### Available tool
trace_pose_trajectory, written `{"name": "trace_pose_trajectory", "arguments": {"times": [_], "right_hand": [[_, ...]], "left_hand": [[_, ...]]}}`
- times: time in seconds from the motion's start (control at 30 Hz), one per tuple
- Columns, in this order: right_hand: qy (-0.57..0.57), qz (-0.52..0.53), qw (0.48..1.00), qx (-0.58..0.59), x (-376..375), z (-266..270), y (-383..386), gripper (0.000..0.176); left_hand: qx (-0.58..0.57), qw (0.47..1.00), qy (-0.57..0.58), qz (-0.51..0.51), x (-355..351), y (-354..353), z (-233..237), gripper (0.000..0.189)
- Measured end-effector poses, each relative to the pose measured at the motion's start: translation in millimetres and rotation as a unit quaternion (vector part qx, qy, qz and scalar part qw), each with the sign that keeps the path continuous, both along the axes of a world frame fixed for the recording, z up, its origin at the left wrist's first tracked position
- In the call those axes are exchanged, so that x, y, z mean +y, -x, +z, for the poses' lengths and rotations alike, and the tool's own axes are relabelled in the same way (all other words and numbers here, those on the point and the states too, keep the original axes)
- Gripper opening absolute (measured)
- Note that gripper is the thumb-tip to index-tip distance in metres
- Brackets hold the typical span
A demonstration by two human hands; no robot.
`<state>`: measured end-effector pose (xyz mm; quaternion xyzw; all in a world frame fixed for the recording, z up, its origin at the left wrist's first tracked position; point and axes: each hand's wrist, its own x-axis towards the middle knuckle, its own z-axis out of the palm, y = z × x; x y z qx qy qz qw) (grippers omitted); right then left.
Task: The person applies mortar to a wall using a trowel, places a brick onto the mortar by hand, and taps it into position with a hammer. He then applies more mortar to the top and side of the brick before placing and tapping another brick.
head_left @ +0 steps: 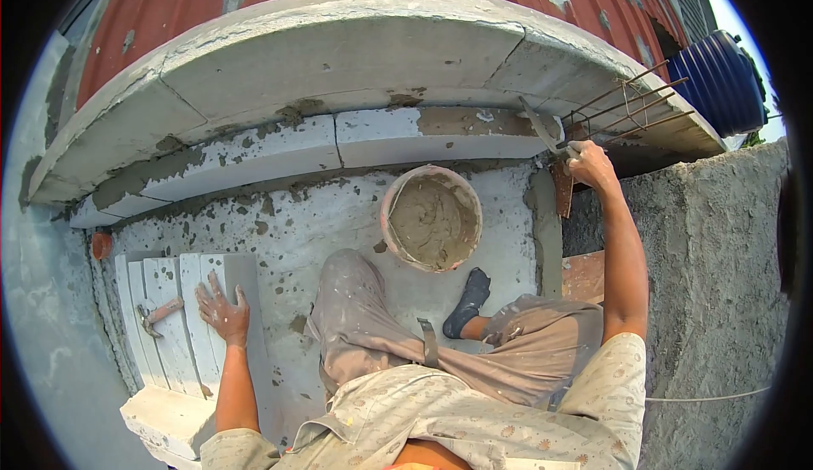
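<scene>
- Pinched closed, your right grip (586, 165) holds the trowel (540, 124) by its handle end, with the blade pointing forward and a little left.
- Just ahead of that grip, the blade is over the right end of the white block row (373, 140); you can't tell whether it presses on the surface.
- Left of the blade, gray mortar (466, 122) covers the top of the rightmost block.
- Right beside the grip, on its far side, several rusty steel bars (618, 89) stick out, and a blue tank (720, 85) stands beyond them.
- Lower and left of the right grip, the round bucket (386, 212) sits near your dark-socked foot (467, 303), filled with wet mortar (434, 220).
- Your left grip (224, 313) is spread flat, holding nothing, palm down on the upright white blocks (174, 347).
- Just left of that grip, a hammer (161, 316) lies across those blocks.
- Farther left and ahead, a small reddish piece (102, 246) is near the row's left end.
</scene>
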<state>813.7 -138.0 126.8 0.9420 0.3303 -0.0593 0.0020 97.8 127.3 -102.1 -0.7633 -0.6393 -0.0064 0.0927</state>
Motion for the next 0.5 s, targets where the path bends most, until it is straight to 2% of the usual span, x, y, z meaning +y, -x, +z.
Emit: {"name": "trace_pose_trajectory", "arguments": {"times": [0.1, 0.23, 0.33, 0.37, 0.5], "right_hand": [[0.008, -0.172, 0.982, 0.081, -14.0, -13.0, -8.8, 0.032], [-0.068, -0.237, 0.966, 0.072, -29.7, -35.0, -1.3, 0.034], [-0.075, -0.249, 0.96, 0.103, -21.4, -43.5, 13.8, 0.034], [-0.072, -0.214, 0.97, 0.092, -25.3, -59.1, 5.6, 0.034], [-0.032, -0.137, 0.988, 0.07, 3.4, -44.6, 39.9, 0.035]], "left_hand": [[-0.005, 1.0, -0.007, -0.001, -0.1, -1.0, -1.7, 0.078], [-0.006, 1.0, -0.007, -0.001, -0.7, -1.1, 0.9, 0.078], [-0.009, 1.0, -0.021, -0.012, 0.0, 1.3, -2.9, 0.078], [-0.011, 1.0, -0.022, -0.012, 1.4, 0.6, -4.1, 0.078], [-0.014, 0.999, -0.03, -0.018, 0.4, 2.4, -4.2, 0.078]]}}
